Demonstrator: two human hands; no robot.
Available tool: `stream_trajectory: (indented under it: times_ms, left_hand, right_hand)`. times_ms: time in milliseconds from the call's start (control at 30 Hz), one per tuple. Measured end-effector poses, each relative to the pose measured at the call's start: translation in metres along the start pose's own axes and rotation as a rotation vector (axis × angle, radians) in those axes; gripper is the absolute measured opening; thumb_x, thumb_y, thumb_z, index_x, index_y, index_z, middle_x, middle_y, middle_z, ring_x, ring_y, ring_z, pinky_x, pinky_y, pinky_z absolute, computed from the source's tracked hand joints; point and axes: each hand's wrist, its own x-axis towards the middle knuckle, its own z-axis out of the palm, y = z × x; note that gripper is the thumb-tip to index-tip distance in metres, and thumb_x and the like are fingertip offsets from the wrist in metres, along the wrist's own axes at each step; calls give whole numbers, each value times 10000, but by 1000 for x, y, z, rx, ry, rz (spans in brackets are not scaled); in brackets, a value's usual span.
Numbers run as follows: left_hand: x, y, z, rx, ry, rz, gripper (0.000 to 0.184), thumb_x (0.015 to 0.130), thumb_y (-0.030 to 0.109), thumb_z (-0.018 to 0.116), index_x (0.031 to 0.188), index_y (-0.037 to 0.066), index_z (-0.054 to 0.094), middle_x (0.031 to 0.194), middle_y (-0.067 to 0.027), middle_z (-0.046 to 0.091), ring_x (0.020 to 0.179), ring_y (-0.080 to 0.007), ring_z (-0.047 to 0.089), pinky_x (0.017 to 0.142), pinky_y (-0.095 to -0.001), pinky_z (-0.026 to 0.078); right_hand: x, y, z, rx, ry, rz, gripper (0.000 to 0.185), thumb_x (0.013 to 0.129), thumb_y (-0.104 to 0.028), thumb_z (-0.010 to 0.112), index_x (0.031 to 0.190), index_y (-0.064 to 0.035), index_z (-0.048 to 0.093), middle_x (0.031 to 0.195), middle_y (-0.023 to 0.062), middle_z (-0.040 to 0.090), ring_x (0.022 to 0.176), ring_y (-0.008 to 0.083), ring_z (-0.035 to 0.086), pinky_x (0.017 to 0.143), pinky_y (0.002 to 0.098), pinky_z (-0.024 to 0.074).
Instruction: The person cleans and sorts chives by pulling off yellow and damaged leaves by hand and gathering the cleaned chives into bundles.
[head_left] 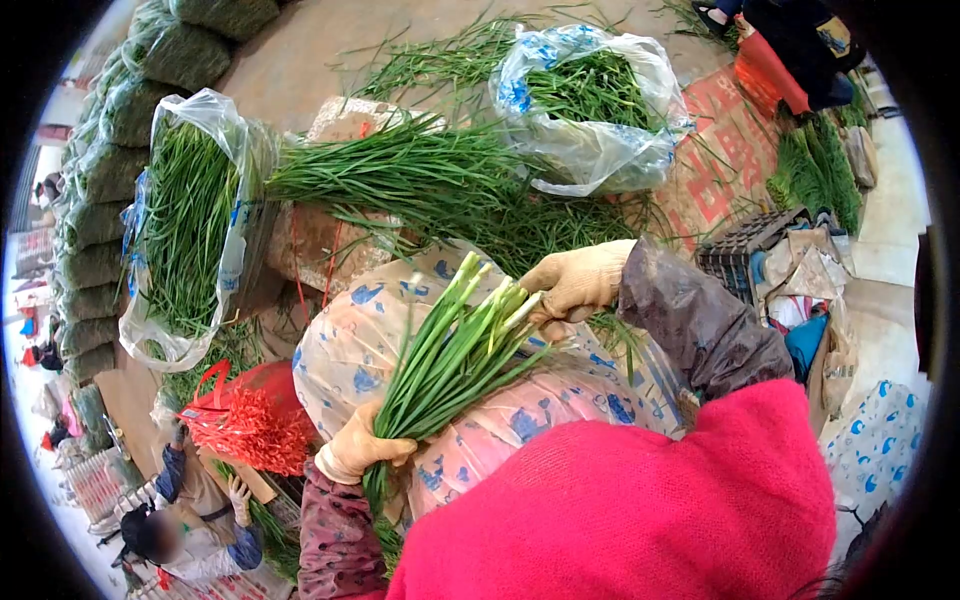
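A bunch of garlic chives (450,360) lies slantwise over my lap, its pale cut ends pointing up and to the right. My left hand (362,442), in a beige glove, is closed round the leafy end. At the pale ends, my right hand (575,288), gloved too, has its fingers bent against the stalks; a few stalks seem to be pinched there. Beneath the bunch a plastic apron with blue prints (530,400) covers my knees. Beyond it a large heap of chives (400,175) rests on a low stand (350,250).
Clear bags of chives stand at the left (190,220) and at the back (590,100). Red ties (250,430) hang from a red bag on the left. A black crate (750,245) sits at the right. Another person (190,530) works at lower left; wrapped bundles (100,210) are stacked behind.
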Motion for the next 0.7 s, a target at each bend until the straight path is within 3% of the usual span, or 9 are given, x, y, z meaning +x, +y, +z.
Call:
stream_trajectory:
  times_ms: [33, 200, 300, 367, 467, 533, 567, 600, 700]
  left_hand:
    - [4, -4, -2, -24, -20, 10, 474, 685, 91, 787, 1093, -21, 574, 841, -104, 647, 571, -121, 532, 474, -231, 400]
    - [13, -12, -5, -120, -137, -24, 434, 718, 55, 757, 1106, 3, 570, 907, -94, 666, 593, -107, 532, 523, -223, 415]
    - [12, -20, -7, -146, -155, 10, 476, 712, 60, 757, 1137, -6, 555, 925, -112, 662, 580, -111, 526, 505, -227, 405]
    - [8, -22, -5, -226, -126, 36, 489, 708, 50, 752, 1149, -9, 549, 922, -120, 660, 575, -113, 524, 500, -227, 403]
    - [8, -26, 3, -330, -65, 120, 514, 708, 33, 729, 1179, -17, 530, 915, -138, 647, 558, -117, 516, 485, -225, 398]
    - [12, -26, 8, -393, 18, 157, 505, 718, 44, 716, 1182, -18, 528, 914, -136, 637, 546, -116, 512, 479, -217, 397]
    - [14, -27, 9, -390, 32, 165, 494, 724, 56, 707, 1179, -19, 529, 925, -139, 630, 536, -113, 510, 479, -211, 400]
    - [16, -27, 11, -386, 39, 171, 494, 724, 56, 707, 1179, -19, 529, 925, -139, 630, 536, -113, 510, 479, -211, 400]
    - [20, -28, 18, -397, 117, 209, 551, 686, 92, 744, 1167, -46, 513, 905, -163, 605, 499, -122, 494, 430, -213, 380]
  right_hand:
    - [-3, -4, 1, -73, 89, 81, 455, 845, -190, 622, 1251, -16, 512, 690, -28, 591, 531, 17, 444, 471, 153, 340]
    - [-36, -13, -4, -187, 61, 148, 336, 860, -124, 574, 1170, 7, 588, 670, -30, 565, 505, 26, 432, 454, 189, 338]
    - [-64, -1, -18, -79, 306, 1, 370, 897, -168, 555, 1215, 22, 571, 611, -34, 539, 466, 22, 376, 408, 193, 262]
    - [-85, 3, -34, -130, 526, 129, 333, 899, -201, 565, 1190, -48, 614, 626, -34, 559, 454, 20, 383, 400, 191, 269]
    - [-91, 28, -49, -663, 1036, 243, 392, 829, -255, 633, 1175, -74, 605, 675, 55, 611, 532, 181, 562, 519, 315, 474]
    - [-75, 5, -5, -1267, 1148, 286, 474, 773, -282, 670, 1168, -43, 561, 870, 126, 643, 789, 299, 635, 728, 408, 516]
    - [-63, -1, 7, -1350, 1170, 205, 560, 722, -313, 710, 1176, -41, 526, 1041, 153, 615, 984, 332, 592, 839, 425, 485]
    - [-48, -12, 26, -1348, 1227, -18, 589, 687, -316, 753, 1160, -34, 544, 1071, 151, 599, 1026, 324, 567, 858, 408, 475]
    - [-5, -39, 69, -1118, 1187, -552, 541, 647, -236, 773, 1121, -49, 592, 878, 134, 628, 811, 320, 618, 721, 379, 498]
